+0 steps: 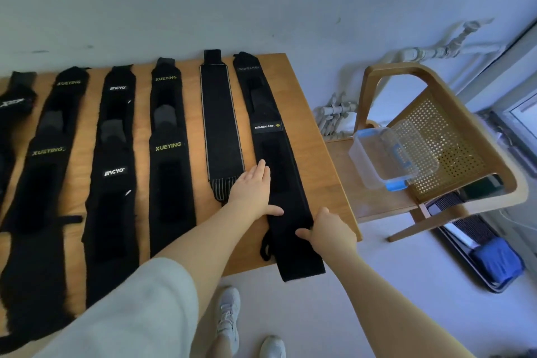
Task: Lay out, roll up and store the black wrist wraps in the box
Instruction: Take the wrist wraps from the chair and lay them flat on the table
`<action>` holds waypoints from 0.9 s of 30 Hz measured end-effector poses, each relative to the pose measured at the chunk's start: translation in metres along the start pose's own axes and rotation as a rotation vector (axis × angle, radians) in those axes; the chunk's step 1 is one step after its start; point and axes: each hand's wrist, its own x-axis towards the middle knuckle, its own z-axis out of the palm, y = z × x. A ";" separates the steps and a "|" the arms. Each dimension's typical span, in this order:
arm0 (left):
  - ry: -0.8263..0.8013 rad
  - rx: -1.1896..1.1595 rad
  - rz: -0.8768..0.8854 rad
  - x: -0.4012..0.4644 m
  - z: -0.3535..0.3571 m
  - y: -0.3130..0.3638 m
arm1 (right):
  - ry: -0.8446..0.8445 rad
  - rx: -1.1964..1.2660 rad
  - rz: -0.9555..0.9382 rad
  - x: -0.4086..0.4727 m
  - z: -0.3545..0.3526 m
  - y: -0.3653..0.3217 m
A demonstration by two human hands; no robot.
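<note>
The left hand [252, 189] lies flat with fingers straight on the rightmost wrap [274, 160]. The right hand [329, 229] pinches that wrap near the table's [325, 160] front-right corner.

Bare table [315, 136] strip lies open beside rightmost wrap [273, 154].

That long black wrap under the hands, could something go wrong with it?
Maybe. The rightmost wrap hangs over the table edge near the person, so it could slide off if the left hand and right hand let go. Its loop dangles too and might snag while rolling. The box leans tilted on the chair, so it might tip when a roll drops in.
</note>
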 end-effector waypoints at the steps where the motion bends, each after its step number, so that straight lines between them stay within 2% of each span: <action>1: 0.003 0.009 -0.019 -0.002 -0.001 0.002 | 0.031 -0.096 -0.031 -0.004 -0.004 -0.005; 4: 0.063 -0.083 -0.043 -0.017 -0.001 0.008 | 0.131 -0.226 -0.220 -0.013 -0.013 -0.020; 7: 0.203 -0.250 0.001 -0.048 -0.002 0.002 | 0.184 -0.148 -0.458 -0.020 -0.021 -0.041; 11: 0.325 -0.440 -0.101 -0.099 -0.007 -0.037 | 0.127 0.017 -0.673 -0.042 -0.021 -0.085; 14: 0.400 -0.485 -0.169 -0.142 -0.014 -0.081 | 0.068 0.099 -0.799 -0.069 -0.001 -0.122; 20: 0.506 -0.491 -0.368 -0.233 -0.010 -0.198 | -0.009 0.175 -0.922 -0.128 0.045 -0.206; 27: 0.480 -0.470 -0.427 -0.342 0.009 -0.365 | -0.020 0.279 -0.913 -0.206 0.133 -0.349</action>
